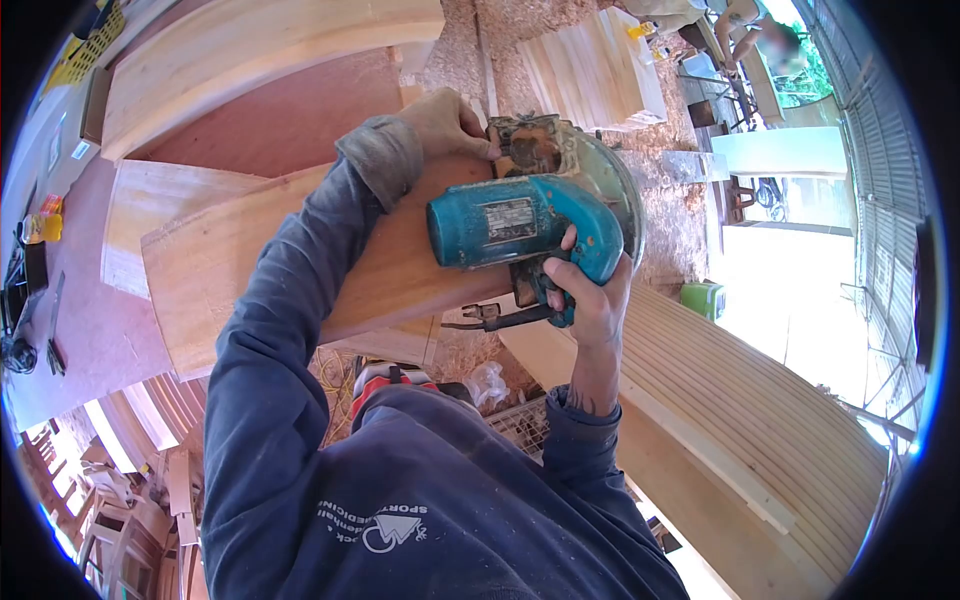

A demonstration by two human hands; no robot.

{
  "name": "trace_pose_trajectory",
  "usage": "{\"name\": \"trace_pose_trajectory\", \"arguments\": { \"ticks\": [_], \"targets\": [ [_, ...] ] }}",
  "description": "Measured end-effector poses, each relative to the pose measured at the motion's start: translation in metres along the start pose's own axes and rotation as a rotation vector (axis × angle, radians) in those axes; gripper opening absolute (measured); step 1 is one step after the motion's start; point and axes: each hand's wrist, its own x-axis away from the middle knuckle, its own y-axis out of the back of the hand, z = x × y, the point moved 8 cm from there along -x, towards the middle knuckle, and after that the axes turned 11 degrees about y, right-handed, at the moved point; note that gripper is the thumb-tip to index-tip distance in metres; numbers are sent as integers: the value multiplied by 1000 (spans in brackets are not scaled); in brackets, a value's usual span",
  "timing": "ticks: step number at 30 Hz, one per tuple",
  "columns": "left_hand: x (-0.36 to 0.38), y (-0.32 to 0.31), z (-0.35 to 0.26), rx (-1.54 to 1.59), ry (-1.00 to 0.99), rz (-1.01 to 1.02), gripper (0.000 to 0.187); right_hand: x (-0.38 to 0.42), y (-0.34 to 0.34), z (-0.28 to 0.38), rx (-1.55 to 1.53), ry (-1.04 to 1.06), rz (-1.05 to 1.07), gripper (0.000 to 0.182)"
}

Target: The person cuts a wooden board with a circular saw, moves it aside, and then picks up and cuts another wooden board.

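A teal circular saw (500, 220) with a dusty base and guard rests on a curved wooden board (410, 260), near the board's right end. My right hand (595, 290) is wrapped round the saw's rear handle, its fingers partly hidden behind it. At the saw's base, my left hand (450, 125) has its fingers curled and its thumb against the base's edge; the board's end lies just beneath. A black cord (515, 318) runs from the handle towards the left. The blade itself is hidden.
Another curved board (270, 60) lies on the reddish table (80, 330) behind my left arm. Long grooved planks (750, 400) stretch to the lower right. A wooden block (590, 70) stands beyond the saw. A person (740, 35) is in the far background.
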Motion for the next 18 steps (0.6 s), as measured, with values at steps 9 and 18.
{"name": "trace_pose_trajectory", "arguments": {
  "ticks": [9,18],
  "targets": [
    [3,-5,1,-8,-19,-22,39,0,1,-1,-2,6,9,20],
    [6,-9,0,-19,23,13,42,-1,1,-1,-3,21,25,19]
  ]
}}
